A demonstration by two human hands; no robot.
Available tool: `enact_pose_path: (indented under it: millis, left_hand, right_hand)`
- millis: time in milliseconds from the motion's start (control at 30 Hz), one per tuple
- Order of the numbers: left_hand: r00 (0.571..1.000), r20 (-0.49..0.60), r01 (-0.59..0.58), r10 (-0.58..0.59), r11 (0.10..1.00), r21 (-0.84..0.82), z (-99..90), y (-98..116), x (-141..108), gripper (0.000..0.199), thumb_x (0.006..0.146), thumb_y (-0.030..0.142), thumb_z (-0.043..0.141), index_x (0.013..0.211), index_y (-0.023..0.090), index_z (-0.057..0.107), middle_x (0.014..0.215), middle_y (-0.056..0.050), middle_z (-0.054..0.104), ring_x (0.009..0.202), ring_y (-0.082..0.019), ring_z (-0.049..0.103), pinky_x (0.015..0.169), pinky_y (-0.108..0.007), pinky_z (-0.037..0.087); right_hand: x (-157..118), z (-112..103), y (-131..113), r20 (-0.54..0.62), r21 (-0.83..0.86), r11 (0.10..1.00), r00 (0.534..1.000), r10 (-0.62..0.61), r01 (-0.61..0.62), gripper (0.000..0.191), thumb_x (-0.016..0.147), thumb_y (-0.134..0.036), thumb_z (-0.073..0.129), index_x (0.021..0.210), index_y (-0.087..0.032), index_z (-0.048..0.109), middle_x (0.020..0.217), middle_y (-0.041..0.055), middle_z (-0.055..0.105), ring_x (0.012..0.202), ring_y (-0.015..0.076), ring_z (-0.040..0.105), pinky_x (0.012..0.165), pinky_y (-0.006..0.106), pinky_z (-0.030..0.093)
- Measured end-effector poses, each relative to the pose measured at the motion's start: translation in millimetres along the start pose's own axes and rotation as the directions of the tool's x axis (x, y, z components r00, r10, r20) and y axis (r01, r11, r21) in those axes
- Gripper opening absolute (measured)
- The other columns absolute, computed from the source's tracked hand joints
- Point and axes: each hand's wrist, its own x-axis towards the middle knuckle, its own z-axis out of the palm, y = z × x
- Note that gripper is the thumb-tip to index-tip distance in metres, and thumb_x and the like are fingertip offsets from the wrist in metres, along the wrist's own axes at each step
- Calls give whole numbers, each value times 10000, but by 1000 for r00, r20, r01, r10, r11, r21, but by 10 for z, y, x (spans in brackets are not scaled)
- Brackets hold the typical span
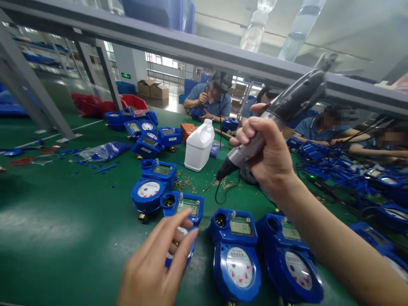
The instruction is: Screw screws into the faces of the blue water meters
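My right hand [266,151] is wrapped round an electric screwdriver [255,140], its bit slanting down to the left above scattered small screws [188,182]. My left hand [159,255] hovers over a blue water meter [199,208], thumb and index finger apart and the other fingers curled; it partly covers the meter's dial, and contact is unclear. To its right stand a second blue water meter [237,267] and a third meter [296,263], both with a small display above a round dial. Behind my left hand lies another blue meter [149,189].
A white plastic jug [199,146] stands behind the screws on the green table [79,221]. More meters [148,142] cluster at the back left, near a bag of blue parts [106,151]. A metal shelf beam [204,46] crosses above. Co-workers [210,102] sit opposite.
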Motion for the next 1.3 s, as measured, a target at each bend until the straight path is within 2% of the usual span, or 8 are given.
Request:
enact_pose_path:
  millis: [133,233,433,667,933,1067,1167,1300]
  left_hand:
    - [989,146,-16,25,998,-60,191,25,230,329,856,379,572,1153,239,591,950,-3,663,599,-95,586,611,-225,513]
    - [978,188,-70,87,993,-95,355,118,238,158,866,325,570,966,237,657,912,19,667,727,-106,610,705,-221,479]
    - [958,229,-153,173,983,-100,476,275,128,134,876,265,561,772,209,625,802,35,638,775,-107,599,723,-203,426]
    - [904,351,-207,244,968,-140,581,331,46,174,923,260,473,857,206,625,877,-8,629,841,-134,592,767,-227,435]
    - [896,401,-148,189,980,-131,748,360,69,182,912,345,493,869,227,624,867,10,602,839,-123,571,774,-222,426]
    - [931,337,-177,141,981,79,753,228,-54,447,874,464,511,1285,294,471,979,-16,532,739,-140,524,736,-294,454]
    - [975,215,-97,51,974,206,777,38,-280,560,835,533,516,1320,267,432,1010,-45,490,785,-186,520,755,-371,473]
    - [995,100,2,-27,971,237,915,-148,-531,643,819,535,514,1333,159,418,1120,-123,462,976,-283,519,841,-490,485]
  right_hand:
    - [-312,25,-395,26,19,1000,1000,3,-4,238,734,-148,634,690,-208,408,559,-82,368,495,61,385,546,201,423]
    - [-496,-6,-540,42,25,1000,999,7,-8,264,731,-164,666,696,-209,409,555,-84,350,486,61,377,526,195,404]
    - [-726,-145,-672,41,5,1000,999,-14,14,223,751,-192,652,750,-220,431,559,-84,352,472,65,382,524,207,410]
    - [-872,-278,-818,61,51,997,997,-57,54,170,795,-134,552,889,-263,494,534,-77,387,451,85,374,503,212,411]
    - [-988,-425,-896,46,-12,998,997,-59,60,167,784,-167,558,884,-291,510,527,-80,391,428,100,394,492,242,432]
    - [-956,-677,-884,10,-105,989,994,-107,108,168,780,-201,597,907,-273,513,529,-84,424,437,97,416,500,244,432]
    - [-904,-947,-767,-6,-184,975,991,-132,129,207,779,-228,633,944,-249,510,532,-83,466,451,94,440,494,235,422]
    - [-858,-1191,-446,-30,-187,980,996,-78,71,286,734,-297,701,932,-231,506,531,-85,502,427,97,473,462,239,423]
